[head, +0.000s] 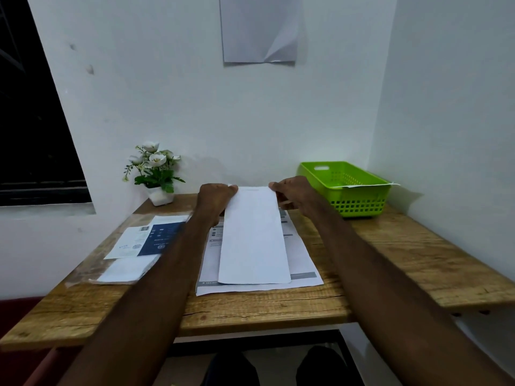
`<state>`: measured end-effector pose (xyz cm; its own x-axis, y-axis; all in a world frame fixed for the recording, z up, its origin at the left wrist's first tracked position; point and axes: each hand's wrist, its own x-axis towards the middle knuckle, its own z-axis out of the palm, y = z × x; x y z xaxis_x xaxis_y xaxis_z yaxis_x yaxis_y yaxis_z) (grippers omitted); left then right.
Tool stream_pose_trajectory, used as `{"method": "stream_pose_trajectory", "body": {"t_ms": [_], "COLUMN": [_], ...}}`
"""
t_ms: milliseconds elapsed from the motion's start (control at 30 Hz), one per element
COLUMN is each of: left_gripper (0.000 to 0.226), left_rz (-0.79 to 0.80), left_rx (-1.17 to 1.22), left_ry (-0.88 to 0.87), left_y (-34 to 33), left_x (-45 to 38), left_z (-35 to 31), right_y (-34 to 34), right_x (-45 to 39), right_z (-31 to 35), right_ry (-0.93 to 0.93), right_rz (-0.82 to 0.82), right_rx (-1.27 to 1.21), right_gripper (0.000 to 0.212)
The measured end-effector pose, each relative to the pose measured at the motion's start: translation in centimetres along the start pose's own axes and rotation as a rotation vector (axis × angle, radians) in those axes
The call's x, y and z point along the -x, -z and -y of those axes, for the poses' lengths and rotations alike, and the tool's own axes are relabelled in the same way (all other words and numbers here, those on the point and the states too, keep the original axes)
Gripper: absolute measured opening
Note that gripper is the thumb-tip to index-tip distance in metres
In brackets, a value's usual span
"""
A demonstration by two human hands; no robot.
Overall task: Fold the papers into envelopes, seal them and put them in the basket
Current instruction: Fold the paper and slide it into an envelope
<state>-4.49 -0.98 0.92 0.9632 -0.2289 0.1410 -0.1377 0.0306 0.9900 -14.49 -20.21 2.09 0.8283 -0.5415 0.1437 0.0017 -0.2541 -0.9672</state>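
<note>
While both hands' fingers pinch the folded sheet [254, 238] over the printed stack [302, 260], a green basket [359, 201] occupies the tabletop's [404, 252] far right corner, a flower pot [160, 196] the far left.

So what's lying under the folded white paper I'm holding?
Under the folded white paper lies a stack of printed sheets, with grey print showing along both sides. The middle of the top sheet is covered, so its text is hidden.

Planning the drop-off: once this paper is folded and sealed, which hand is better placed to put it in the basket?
Right, probably. The basket sits at the table's far right, just beyond the right hand, which pinches the paper's far right corner. The left hand holds the far left corner and would have to cross over.
</note>
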Motion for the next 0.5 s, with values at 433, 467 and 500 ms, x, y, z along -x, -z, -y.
{"method": "stream_pose_trajectory", "body": {"t_ms": [433,467,500], "left_gripper": [0.033,0.036,0.039], "left_rz": [-0.042,-0.049,-0.062], "left_rx": [-0.952,-0.984,-1.011], "left_ry": [-0.012,-0.018,-0.016], "left_y": [0.8,0.8,0.9], "left_x": [0.2,0.2,0.2], "left_z": [2.0,1.9,1.9], "right_y": [-1.6,-1.6,-1.7], "right_x": [0.2,0.3,0.4], "right_z": [-2.2,-2.1,-2.0], "right_ry": [0.153,0.156,0.161], "right_rz": [0.085,0.082,0.082], "right_rx": [0.707,0.731,0.749], "right_gripper": [0.014,0.014,0.014]}}
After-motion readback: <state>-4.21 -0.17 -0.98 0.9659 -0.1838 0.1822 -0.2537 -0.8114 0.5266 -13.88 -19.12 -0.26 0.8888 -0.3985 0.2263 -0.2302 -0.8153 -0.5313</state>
